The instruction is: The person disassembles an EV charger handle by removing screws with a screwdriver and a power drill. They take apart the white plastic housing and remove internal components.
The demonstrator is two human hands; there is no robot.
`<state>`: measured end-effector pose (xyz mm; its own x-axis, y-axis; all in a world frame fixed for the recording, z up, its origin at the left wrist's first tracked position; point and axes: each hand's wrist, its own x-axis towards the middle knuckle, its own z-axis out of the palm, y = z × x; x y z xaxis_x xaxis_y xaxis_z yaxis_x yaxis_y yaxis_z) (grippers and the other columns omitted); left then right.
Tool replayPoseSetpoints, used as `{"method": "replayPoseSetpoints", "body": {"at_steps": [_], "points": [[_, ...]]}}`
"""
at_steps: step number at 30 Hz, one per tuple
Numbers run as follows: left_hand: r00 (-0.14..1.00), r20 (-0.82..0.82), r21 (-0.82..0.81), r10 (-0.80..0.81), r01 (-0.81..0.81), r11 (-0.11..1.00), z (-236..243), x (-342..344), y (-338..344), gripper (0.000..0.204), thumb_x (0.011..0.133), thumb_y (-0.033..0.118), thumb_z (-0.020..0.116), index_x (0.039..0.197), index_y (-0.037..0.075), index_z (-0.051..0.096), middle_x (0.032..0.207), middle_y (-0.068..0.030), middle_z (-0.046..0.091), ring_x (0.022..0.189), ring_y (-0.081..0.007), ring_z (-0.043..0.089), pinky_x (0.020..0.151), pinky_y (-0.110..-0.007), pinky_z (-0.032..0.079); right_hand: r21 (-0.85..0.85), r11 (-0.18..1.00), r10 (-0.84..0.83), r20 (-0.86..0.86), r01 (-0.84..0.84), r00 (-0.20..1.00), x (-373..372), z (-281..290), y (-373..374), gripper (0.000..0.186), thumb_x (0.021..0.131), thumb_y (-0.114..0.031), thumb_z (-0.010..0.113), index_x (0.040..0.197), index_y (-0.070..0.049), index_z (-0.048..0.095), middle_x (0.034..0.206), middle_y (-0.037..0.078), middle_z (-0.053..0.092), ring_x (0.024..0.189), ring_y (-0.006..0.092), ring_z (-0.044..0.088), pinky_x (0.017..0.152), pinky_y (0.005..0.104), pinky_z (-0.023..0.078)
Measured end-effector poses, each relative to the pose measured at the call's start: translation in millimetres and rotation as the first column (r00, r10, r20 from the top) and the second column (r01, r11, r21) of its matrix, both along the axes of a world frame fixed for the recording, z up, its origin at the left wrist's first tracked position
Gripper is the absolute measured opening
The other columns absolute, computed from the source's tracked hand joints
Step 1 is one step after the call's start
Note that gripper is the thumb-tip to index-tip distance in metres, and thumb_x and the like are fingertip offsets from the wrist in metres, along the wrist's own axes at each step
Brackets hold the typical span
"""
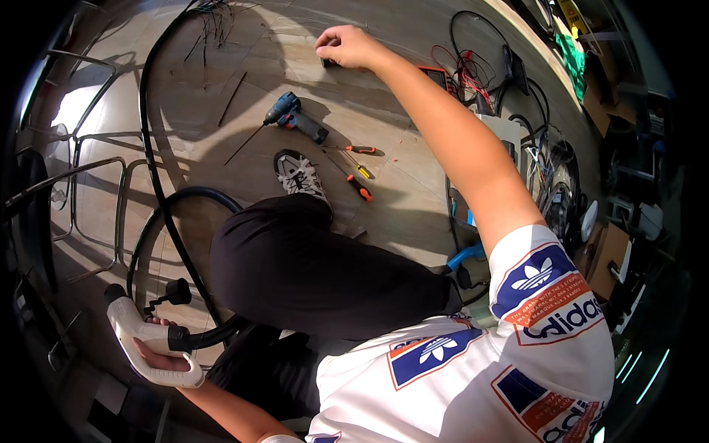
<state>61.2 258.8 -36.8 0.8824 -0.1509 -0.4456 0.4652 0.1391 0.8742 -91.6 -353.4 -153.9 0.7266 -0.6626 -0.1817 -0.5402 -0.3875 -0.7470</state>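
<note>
My left hand (pixel 164 359) is closed around the grip of a white electric-car charging plug (pixel 148 334), low on the left. A thick black cable (pixel 210 336) runs out of the plug's rear, and a black cap (pixel 177 291) dangles beside it. Far ahead, at the end of my outstretched arm, my right hand (pixel 353 47) has its fingers curled in over the floor. Something small and dark (pixel 328 63) shows just under those fingers; its kind is hidden. A blue and black cordless drill (pixel 295 118) with a long bit lies nearer to me.
An orange-handled screwdriver (pixel 360 188), a yellow-handled one (pixel 362 170) and another orange-handled tool (pixel 360 150) lie on the tiled floor (pixel 244 159). Metal chair frames (pixel 122 188) stand left. A red-edged meter (pixel 434 74) and tangled leads (pixel 473 74) lie right. Wire offcuts (pixel 214 26) are scattered far left.
</note>
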Motion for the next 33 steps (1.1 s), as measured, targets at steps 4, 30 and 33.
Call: {"method": "replayPoseSetpoints", "body": {"at_steps": [4, 30, 33], "points": [[0.994, 0.112, 0.219, -0.013, -0.012, 0.976, -1.3, -12.7, -10.5, 0.054, 0.097, 0.048, 0.057, 0.113, -0.004, 0.058, 0.099, -0.0111, 0.064, 0.089, -0.0218, 0.064, 0.082, -0.034, 0.055, 0.256, 0.960, -0.032, -0.306, 0.114, 0.951, -106.5, -167.0, 44.4, 0.020, 0.080, -0.019, 0.075, 0.093, -0.004, 0.070, 0.076, 0.007, 0.069, 0.060, 0.0135, 0.065, 0.058, 0.0315, 0.053], [0.999, -0.025, 0.204, 0.027, -0.021, 0.979, -22.5, -8.5, -4.5, 0.051, 0.097, 0.045, 0.053, 0.115, -0.002, 0.052, 0.099, -0.0098, 0.059, 0.087, -0.0205, 0.059, 0.079, -0.037, 0.052, -0.224, 0.968, -0.222, -0.558, 0.113, 0.800, -164.3, -256.4, 153.3, 0.031, 0.082, -0.024, 0.074, 0.107, -0.013, 0.060, 0.108, 0.011, 0.058, 0.106, 0.0338, 0.057, 0.090, 0.0458, 0.048], [0.999, -0.045, 0.152, 0.010, -0.004, 0.988, -25.1, -4.2, -1.1, 0.055, 0.094, 0.048, 0.059, 0.115, -0.002, 0.054, 0.098, -0.0112, 0.062, 0.085, -0.0228, 0.061, 0.082, -0.035, 0.052, -0.319, 0.945, -0.258, -0.578, 0.077, 0.774, -155.2, -260.1, 148.2, 0.031, 0.082, -0.022, 0.073, 0.109, -0.015, 0.061, 0.112, 0.011, 0.056, 0.110, 0.0338, 0.054, 0.093, 0.0458, 0.046]]}}
